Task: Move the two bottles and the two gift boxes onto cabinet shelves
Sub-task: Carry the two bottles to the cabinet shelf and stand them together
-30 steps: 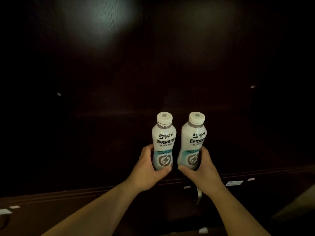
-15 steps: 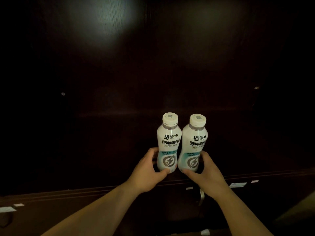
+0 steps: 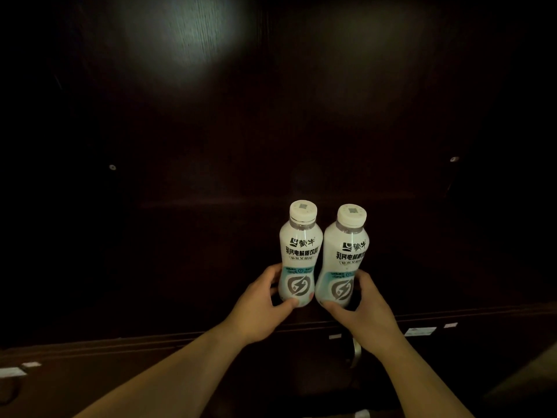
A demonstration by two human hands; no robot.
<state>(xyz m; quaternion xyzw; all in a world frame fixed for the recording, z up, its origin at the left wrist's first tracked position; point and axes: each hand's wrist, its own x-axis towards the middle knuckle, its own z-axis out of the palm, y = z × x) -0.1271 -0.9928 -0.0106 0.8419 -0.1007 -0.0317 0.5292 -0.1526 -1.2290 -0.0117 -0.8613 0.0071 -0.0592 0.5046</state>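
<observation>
Two white drink bottles with white caps and black lettering stand side by side in a dark wooden cabinet. My left hand [image 3: 260,303] grips the base of the left bottle [image 3: 300,251]. My right hand [image 3: 361,309] grips the base of the right bottle [image 3: 346,260], which leans slightly right. The bottles almost touch near their bases. Whether their bottoms rest on the cabinet shelf [image 3: 180,267] is hidden by the dark and my fingers. No gift boxes are in view.
The cabinet's dark back panel [image 3: 271,116] shows a pale light reflection at the top. Small shelf pins [image 3: 112,167] sit on both side walls. A metal handle [image 3: 355,354] and white stickers [image 3: 419,331] mark the front below the shelf edge.
Both hands have shifted the bottles slightly right and closer together, and the right bottle now tilts a little more.
</observation>
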